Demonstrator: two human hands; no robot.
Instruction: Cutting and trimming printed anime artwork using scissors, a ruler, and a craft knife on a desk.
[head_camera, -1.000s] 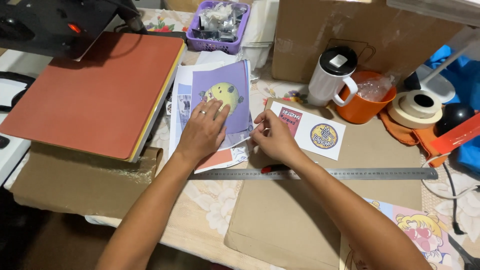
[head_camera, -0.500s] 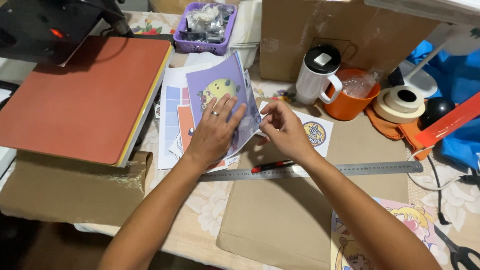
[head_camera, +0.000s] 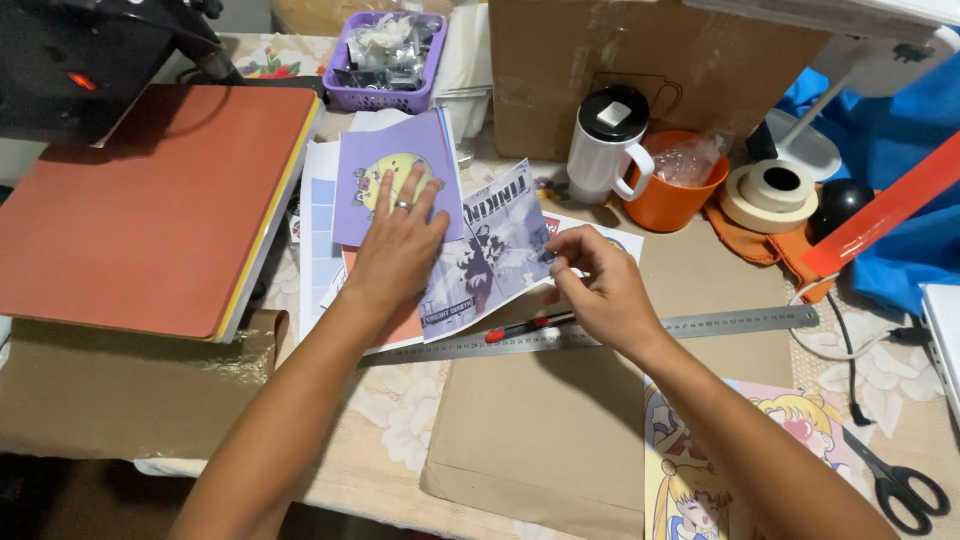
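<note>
- Printed sheets (head_camera: 400, 250), a loose stack of them, are shown at the middle of the counter (head_camera: 390, 420), just right of the red-orange platen pad (head_camera: 150, 200) of a heat press.
- A grey-and-black printed sheet (head_camera: 485, 255) is seen lifted and tilted at the top of the stack, its right edge pinched between thumb and fingers of the right hand (head_camera: 600, 290).
- The left hand (head_camera: 400, 250) is laid flat, fingers spread and released of any grasp, on a purple sheet (head_camera: 385, 175) bearing a round pale-yellow picture; the stack is thereby held down.
- The step in hand is judged to be a sorting through the stack, one sheet being peeled away while the rest are pinned.
- The next move is judged to call for a light, steady pull toward the right, with pressure kept on the sheets beneath so that none is dragged along or creased.
- A steel ruler (head_camera: 620, 330) is shown lying across the counter just near of both hands, with a red-and-black pen (head_camera: 520, 327) resting against it.
- A brown cardboard sheet (head_camera: 560, 430) lies nearer, and a cartoon print (head_camera: 700, 470) at the near right, partly hidden by the right forearm.
- A white lidded mug (head_camera: 605, 150), an orange cup (head_camera: 680, 195), a tape roll (head_camera: 770, 190), a purple basket (head_camera: 385, 60) and black scissors (head_camera: 900, 485) stand well apart from the sheets.
</note>
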